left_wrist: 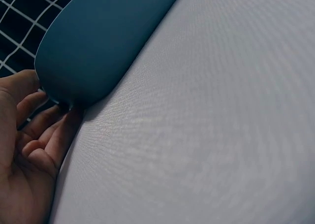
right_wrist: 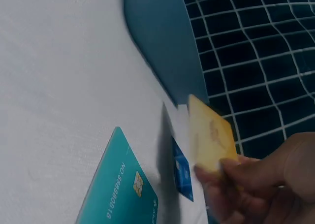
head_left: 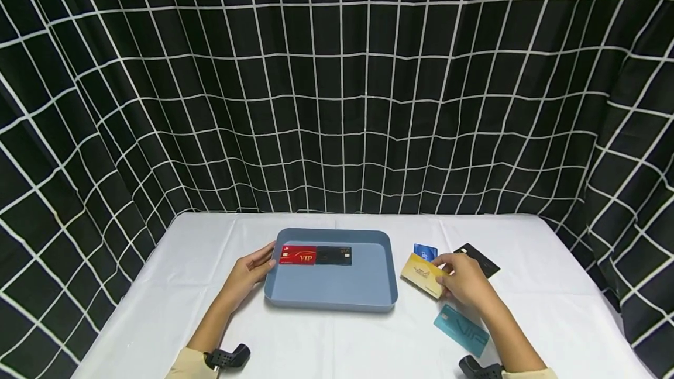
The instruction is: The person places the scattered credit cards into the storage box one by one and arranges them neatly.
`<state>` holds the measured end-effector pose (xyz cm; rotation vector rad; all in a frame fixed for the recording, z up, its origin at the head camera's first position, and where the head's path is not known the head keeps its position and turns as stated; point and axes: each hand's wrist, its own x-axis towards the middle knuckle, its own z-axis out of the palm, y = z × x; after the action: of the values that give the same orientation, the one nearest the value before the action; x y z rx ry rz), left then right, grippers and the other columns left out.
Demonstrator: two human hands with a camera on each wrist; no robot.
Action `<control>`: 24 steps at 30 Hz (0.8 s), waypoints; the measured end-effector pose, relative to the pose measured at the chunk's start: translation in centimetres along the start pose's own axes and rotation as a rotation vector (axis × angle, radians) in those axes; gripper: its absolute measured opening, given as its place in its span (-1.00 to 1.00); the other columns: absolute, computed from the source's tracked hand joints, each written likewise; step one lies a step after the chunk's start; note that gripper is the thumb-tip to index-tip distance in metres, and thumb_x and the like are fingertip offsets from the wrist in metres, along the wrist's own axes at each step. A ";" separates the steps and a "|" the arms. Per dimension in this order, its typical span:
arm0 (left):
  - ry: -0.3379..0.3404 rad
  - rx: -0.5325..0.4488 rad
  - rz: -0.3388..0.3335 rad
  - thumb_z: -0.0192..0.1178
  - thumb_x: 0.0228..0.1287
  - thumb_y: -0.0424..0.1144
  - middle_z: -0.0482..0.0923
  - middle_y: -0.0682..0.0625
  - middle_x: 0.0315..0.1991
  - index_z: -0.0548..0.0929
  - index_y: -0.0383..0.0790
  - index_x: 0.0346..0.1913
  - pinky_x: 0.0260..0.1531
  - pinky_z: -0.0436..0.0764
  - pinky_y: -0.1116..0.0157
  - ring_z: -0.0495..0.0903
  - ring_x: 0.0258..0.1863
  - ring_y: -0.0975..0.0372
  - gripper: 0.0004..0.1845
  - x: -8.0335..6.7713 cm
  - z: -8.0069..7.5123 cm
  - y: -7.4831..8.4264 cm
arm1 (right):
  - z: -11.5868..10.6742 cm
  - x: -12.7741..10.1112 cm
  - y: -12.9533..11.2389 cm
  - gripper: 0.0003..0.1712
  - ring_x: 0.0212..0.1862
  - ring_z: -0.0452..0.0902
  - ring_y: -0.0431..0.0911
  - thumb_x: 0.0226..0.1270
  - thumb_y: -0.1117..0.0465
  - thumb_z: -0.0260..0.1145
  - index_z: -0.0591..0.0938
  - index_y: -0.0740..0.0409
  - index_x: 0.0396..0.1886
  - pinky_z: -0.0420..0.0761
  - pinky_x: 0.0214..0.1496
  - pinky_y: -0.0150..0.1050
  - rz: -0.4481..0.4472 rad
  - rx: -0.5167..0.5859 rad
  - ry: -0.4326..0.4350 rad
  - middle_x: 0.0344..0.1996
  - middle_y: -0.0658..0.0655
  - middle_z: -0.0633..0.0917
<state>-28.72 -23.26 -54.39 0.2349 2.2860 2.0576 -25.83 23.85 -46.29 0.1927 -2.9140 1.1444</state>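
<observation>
A blue-grey tray [head_left: 337, 294] stands on the white cloth. My left hand [head_left: 248, 274] holds its left side, thumb at the rim and fingertips low against the wall in the left wrist view. Inside the tray lie a red VIP card [head_left: 298, 255] and a black card [head_left: 334, 255], end to end. My right hand [head_left: 463, 278] pinches a yellow card [head_left: 421, 274] between thumb and fingers, tilted above the cloth in the right wrist view. Partly behind it lies a small blue card [head_left: 425, 252]. A teal card [head_left: 461, 330] is nearer me.
Another black card [head_left: 483, 262] lies beyond the right hand, partly covered by it. The white cloth [head_left: 337, 344] covers the table. A black curtain [head_left: 342, 86] with white grid lines stands behind and at both sides.
</observation>
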 end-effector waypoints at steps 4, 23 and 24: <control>0.004 0.016 0.003 0.24 0.47 -0.22 0.34 -0.15 0.46 0.39 -0.19 0.49 0.16 0.61 0.30 0.37 0.43 0.01 -0.41 -0.1 -0.1 0.1 | 0.0 0.2 -0.2 -0.70 -0.54 0.60 -0.09 0.18 0.56 0.37 0.65 0.44 -0.06 0.63 -0.58 -0.32 0.008 0.076 0.042 -0.45 0.15 0.66; 0.020 0.008 0.000 0.24 0.47 -0.22 0.36 -0.15 0.45 0.39 -0.19 0.49 0.13 0.63 0.31 0.38 0.42 0.01 -0.41 -0.2 0.1 0.0 | -0.6 2.1 -3.2 -0.74 -0.30 0.68 -0.04 0.24 0.51 0.39 0.76 0.28 -0.09 0.60 -0.53 -0.37 -0.129 0.105 0.110 -0.21 0.28 0.75; 0.017 0.009 0.003 0.24 0.47 -0.21 0.36 -0.16 0.45 0.39 -0.20 0.49 0.13 0.63 0.31 0.38 0.42 0.01 -0.41 -0.2 0.1 0.0 | -0.6 2.3 -3.5 -0.75 -0.30 0.67 -0.04 0.25 0.51 0.38 0.76 0.28 -0.09 0.59 -0.53 -0.37 -0.132 0.103 0.104 -0.19 0.29 0.75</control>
<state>-28.54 -23.15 -54.37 0.2215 2.3068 2.0588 -27.68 21.45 -43.42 0.3107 -2.7102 1.2439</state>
